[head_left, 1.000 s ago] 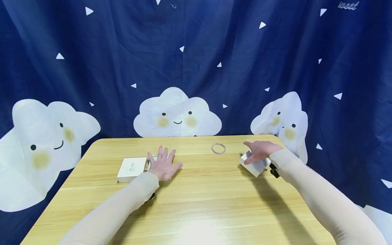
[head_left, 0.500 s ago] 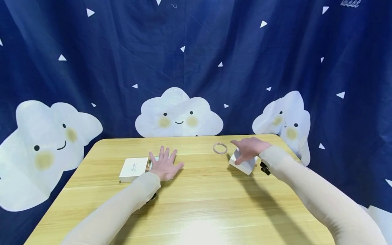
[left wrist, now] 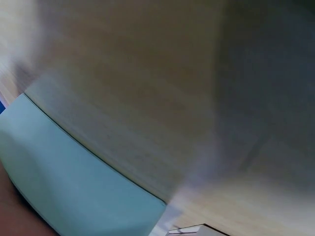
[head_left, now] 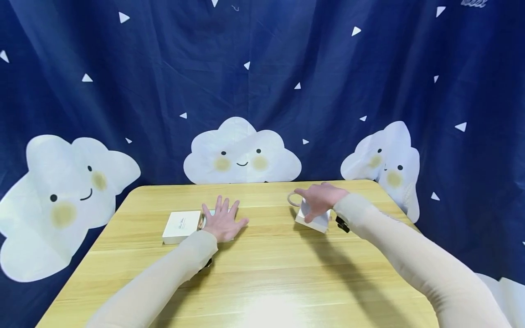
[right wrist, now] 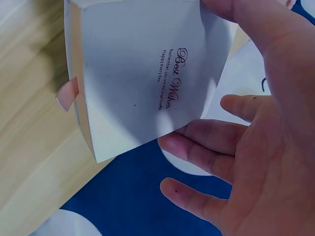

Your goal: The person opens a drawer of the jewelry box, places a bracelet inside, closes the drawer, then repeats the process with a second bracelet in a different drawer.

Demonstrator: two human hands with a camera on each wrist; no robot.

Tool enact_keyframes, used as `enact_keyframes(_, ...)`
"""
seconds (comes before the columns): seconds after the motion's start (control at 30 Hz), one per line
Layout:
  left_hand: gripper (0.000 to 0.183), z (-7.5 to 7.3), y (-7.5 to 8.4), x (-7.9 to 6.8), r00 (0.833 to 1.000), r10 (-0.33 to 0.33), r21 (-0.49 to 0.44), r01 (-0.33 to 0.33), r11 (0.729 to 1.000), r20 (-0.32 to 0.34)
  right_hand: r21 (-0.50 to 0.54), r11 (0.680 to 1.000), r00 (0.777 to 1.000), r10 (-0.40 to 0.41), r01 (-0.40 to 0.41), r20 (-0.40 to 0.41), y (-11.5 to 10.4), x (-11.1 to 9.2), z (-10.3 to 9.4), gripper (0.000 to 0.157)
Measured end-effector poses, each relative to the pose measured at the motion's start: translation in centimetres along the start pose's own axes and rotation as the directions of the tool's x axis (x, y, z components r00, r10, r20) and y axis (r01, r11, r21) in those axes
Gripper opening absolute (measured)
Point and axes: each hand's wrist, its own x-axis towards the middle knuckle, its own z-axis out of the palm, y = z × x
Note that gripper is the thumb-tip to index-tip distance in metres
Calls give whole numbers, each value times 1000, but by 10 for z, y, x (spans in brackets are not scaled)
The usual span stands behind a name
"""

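Note:
My right hand point(head_left: 321, 200) grips a small white gift box point(head_left: 315, 222) at its edges, holding it tilted over the table. In the right wrist view, the box shows "Best Wishes" print and a pinkish ribbon tab point(right wrist: 68, 94) poking out of one side. Behind that hand a pale bangle point(head_left: 290, 199) lies on the table, partly hidden. With fingers spread, my left hand point(head_left: 223, 224) rests on a pale teal flat thing point(left wrist: 88, 172), which it mostly covers in the head view. Just left of it sits a flat white box point(head_left: 181, 226) with small lettering.
The light wooden table point(head_left: 262, 264) ends in a rounded far edge against a dark blue curtain point(head_left: 262, 59) printed with smiling clouds. Black wrist straps show under both sleeves.
My right hand has carried the gift box leftward, so it now partly covers the bangle in the head view. The left hand keeps its place on the teal thing.

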Motion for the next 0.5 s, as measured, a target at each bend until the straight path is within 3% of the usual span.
enact_keyframes(0.5, 81, -1, 0, -1, 1000, -5, 3, 5, 1000, -2, -61, 997, 998, -51, 53, 31, -28, 22, -6, 106)
